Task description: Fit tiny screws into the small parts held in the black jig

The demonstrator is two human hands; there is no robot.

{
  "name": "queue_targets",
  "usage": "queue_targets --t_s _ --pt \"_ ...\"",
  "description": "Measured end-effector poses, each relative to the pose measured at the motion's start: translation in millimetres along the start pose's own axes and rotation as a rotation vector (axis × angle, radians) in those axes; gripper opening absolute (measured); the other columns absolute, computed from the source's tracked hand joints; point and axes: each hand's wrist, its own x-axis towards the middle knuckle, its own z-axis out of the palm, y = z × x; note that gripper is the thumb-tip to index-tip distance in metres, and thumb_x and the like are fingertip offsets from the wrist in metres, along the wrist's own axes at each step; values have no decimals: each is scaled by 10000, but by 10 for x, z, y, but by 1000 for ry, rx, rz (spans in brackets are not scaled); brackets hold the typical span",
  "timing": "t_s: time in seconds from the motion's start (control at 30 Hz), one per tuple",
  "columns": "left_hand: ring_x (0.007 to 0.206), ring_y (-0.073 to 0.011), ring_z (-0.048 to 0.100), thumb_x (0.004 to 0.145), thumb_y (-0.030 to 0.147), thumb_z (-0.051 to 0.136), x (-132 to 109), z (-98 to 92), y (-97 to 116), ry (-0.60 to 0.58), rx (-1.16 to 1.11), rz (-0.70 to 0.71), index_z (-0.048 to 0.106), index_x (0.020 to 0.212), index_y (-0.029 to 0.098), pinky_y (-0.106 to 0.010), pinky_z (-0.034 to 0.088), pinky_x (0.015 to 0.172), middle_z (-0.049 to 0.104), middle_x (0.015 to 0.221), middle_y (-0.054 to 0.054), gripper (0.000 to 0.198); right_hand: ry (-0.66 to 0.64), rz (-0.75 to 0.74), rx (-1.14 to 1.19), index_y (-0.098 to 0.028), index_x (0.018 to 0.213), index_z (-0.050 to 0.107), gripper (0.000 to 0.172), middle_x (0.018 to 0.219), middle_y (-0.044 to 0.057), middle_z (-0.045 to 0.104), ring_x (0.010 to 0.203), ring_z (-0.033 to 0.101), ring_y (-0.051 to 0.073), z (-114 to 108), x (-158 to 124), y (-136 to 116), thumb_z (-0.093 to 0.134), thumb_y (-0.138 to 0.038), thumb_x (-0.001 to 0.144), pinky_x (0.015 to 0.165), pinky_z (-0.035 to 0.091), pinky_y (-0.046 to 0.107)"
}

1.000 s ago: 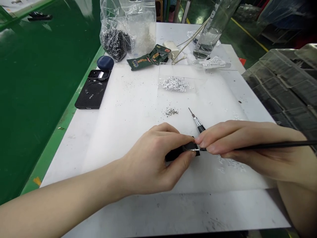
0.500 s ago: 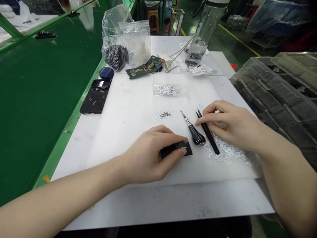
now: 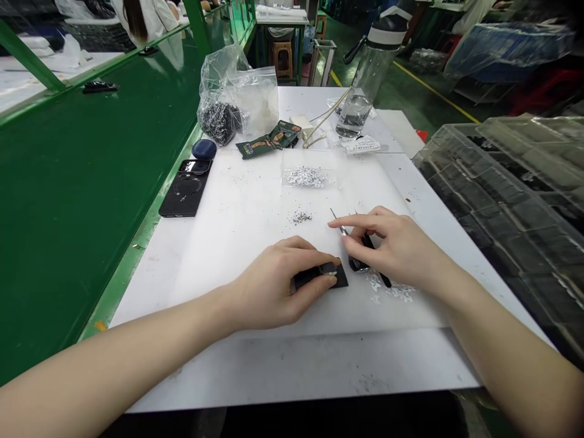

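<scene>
My left hand point(image 3: 274, 286) grips a small black part point(image 3: 319, 277) with a silver spot on it, pressing it against the white sheet point(image 3: 228, 243). My right hand point(image 3: 392, 246) is just to the right, its thumb and index finger closing on the silver shaft of a small screwdriver point(image 3: 345, 233). The screwdriver's black handle lies low on the sheet, partly under that hand. Black tweezers point(image 3: 376, 258) lie beneath my right palm, mostly hidden.
Loose white bits point(image 3: 392, 292) lie by the tweezers, and grey specks point(image 3: 301, 217) lie further up. Beyond are a transparent bag of white bits point(image 3: 305, 177), a black-cased phone point(image 3: 185, 198) and a water bottle point(image 3: 360, 103). Transparent compartment boxes point(image 3: 511, 207) stand at right.
My right hand has let go of the tweezers, which now lie on the sheet, and has moved onto the screwdriver shaft. My left hand keeps the black part. The view has tilted upward.
</scene>
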Motion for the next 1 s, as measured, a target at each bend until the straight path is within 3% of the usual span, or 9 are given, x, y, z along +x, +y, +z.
queue_targets --t_s 0.13,0.3,0.43,1.0 --pt "959 -183 666 950 248 541 1 -14 13 -21 -6 -22 698 1147 151 -315 563 867 750 1012 -80 269 153 -1 251 -281 969 761 165 793 14 728 721 660 182 -51 -27 -12 630 -256 873 620 521 329" --pt "930 -188 665 940 240 538 9 -24 20 -23 -29 -12 706 1090 151 -315 565 838 745 968 -81 242 265 -139 523 -328 959 715 102 792 -19 712 744 703 183 20 -99 -130 640 -298 896 718 586 374" --pt "904 -188 647 896 175 540 4 -33 8 -24 -30 7 698 1017 142 -313 560 819 732 911 -75 202 241 -188 523 -327 888 771 164 821 11 691 830 663 199 102 -126 -184 741 -193 800 733 569 378" --pt "904 -187 635 952 215 521 6 -52 33 -62 -36 -5 693 1016 126 -305 537 815 734 906 -75 204 255 -169 581 -323 926 770 171 858 24 713 999 653 208 89 -99 -90 722 -184 840 739 601 332"
